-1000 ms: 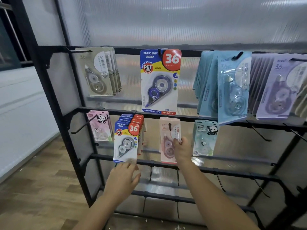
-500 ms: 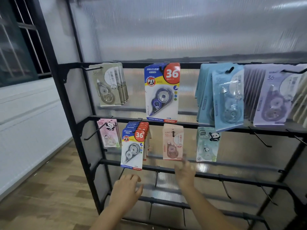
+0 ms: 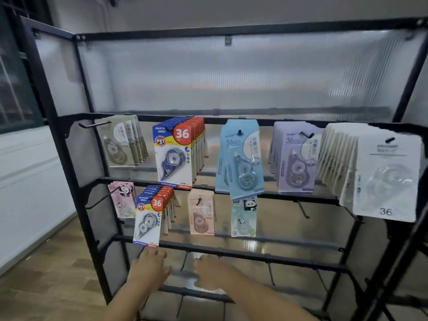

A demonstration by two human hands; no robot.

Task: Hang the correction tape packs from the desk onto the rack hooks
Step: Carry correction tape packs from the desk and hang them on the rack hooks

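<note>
A black metal rack (image 3: pixel 69 147) holds hanging correction tape packs. On its upper rail hang grey packs (image 3: pixel 120 144), blue-and-red "36" packs (image 3: pixel 176 151), light blue packs (image 3: pixel 240 158), lilac packs (image 3: pixel 294 158) and white packs (image 3: pixel 384 177). The lower rail carries pink panda packs (image 3: pixel 122 200), smaller blue-and-red "36" packs (image 3: pixel 150 216), a peach pack (image 3: pixel 201 214) and a mint panda pack (image 3: pixel 244 216). My left hand (image 3: pixel 148 267) hovers just below the smaller "36" packs, fingers relaxed and holding nothing. My right hand (image 3: pixel 210 272) is low in front of the third rail, also holding nothing.
Bare hooks (image 3: pixel 303 209) stick out on the right of the lower rail, and more (image 3: pixel 271 272) on the third rail. A long bare hook (image 3: pixel 97 123) juts from the rack's upper left. Wooden floor (image 3: pixel 46 274) and a white wall lie to the left.
My right hand has let go of the peach pack and dropped below the rail. My left hand has lowered away from the "36" packs. The view has tilted upward and pulled back.
</note>
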